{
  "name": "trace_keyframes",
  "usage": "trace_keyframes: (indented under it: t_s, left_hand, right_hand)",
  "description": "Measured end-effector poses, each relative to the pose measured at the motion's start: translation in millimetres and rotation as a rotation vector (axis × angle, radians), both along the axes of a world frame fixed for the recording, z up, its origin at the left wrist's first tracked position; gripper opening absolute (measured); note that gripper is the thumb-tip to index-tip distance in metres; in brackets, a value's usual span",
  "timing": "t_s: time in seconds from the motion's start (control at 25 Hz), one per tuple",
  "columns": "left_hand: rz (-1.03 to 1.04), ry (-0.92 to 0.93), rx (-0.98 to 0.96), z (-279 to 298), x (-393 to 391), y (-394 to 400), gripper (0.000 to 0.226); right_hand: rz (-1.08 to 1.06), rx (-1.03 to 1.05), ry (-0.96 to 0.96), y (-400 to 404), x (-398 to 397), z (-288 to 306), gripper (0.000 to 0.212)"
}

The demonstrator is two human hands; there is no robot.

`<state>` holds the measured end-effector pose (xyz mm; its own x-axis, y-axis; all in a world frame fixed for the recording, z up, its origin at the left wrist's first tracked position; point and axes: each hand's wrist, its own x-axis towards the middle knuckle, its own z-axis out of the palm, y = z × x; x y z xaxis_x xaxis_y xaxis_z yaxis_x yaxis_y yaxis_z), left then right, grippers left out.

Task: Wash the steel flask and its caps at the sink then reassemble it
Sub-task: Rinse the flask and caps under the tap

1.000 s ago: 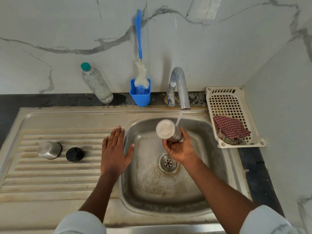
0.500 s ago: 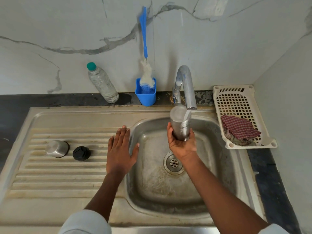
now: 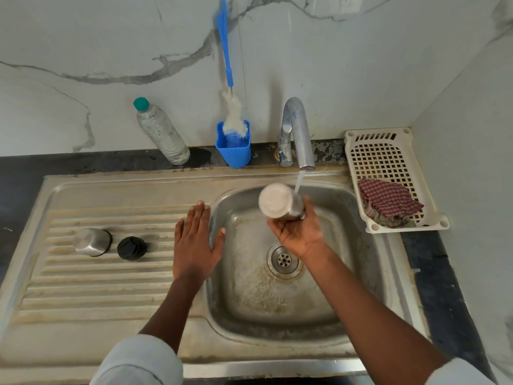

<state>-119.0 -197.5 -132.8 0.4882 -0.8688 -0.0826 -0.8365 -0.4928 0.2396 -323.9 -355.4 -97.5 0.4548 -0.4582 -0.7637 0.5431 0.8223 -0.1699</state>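
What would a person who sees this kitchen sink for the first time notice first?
First, the steel flask, tilted in the grip of the right hand over the basin, beside the water running from the tap. Next, the left hand lying flat on the basin's left edge, with the steel cap and the black cap side by side on the ribbed drainboard. The blue bottle brush stands in its cup against the wall.

Ridged steel drainboard (image 3: 97, 287): steel cap (image 3: 91, 242), black cap (image 3: 131, 248), left hand (image 3: 194, 245) flat.
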Motion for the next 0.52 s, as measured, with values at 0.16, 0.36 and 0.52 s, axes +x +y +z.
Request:
trace_keyframes:
  t_s: [0.16, 0.36, 0.52]
  left_hand:
    - [0.002, 0.018, -0.037, 0, -1, 0, 0.073]
    - [0.006, 0.015, -0.045, 1, -1, 0, 0.071]
    - [0.008, 0.005, -0.042, -1, -1, 0, 0.071]
  right_hand:
    - [0.302, -0.241, 0.193, 15, -4, 8, 0.055]
    - [0.597, -0.537, 0.532, 33, -39, -8, 0.045]
    - [0.590, -0.598, 0.613, 34, -47, -9, 0.050]
